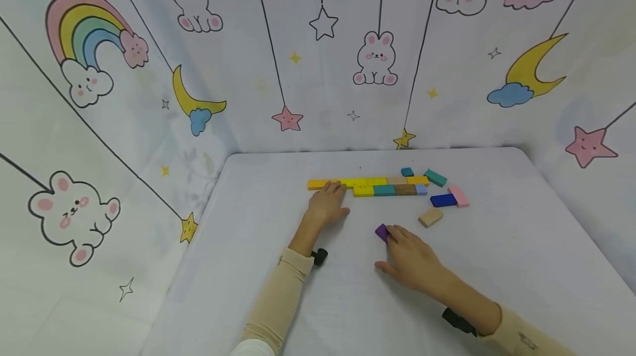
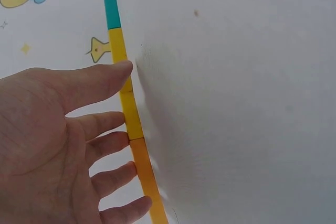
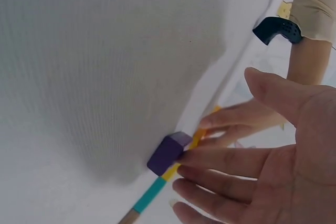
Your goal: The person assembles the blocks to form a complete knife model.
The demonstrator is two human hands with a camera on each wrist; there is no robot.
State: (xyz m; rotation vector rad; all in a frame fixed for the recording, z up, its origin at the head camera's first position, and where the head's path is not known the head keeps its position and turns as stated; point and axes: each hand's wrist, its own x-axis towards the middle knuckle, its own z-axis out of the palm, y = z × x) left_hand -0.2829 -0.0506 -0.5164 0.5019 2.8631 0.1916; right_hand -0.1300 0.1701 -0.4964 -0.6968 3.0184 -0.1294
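My left hand (image 1: 327,205) reaches to the left part of a long back row of blocks (image 1: 366,182), coloured orange, yellow and tan. In the left wrist view its fingers are extended, fingertips right at the side of a yellow block (image 2: 134,121) and an orange block (image 2: 144,167). Closer to me, the right hand (image 1: 413,261) touches a purple block (image 1: 381,232) with its fingertips. Its thumb stands well apart from the purple block (image 3: 167,156) in the right wrist view, and the fingers are nearly straight.
A shorter row with yellow, teal (image 1: 384,191), brown and light blue blocks lies against the back row. Loose to the right are a blue block (image 1: 443,200), a pink block (image 1: 459,196), a wooden block (image 1: 430,217) and two teal ones (image 1: 435,178). Patterned cloth walls surround the white table (image 1: 238,207).
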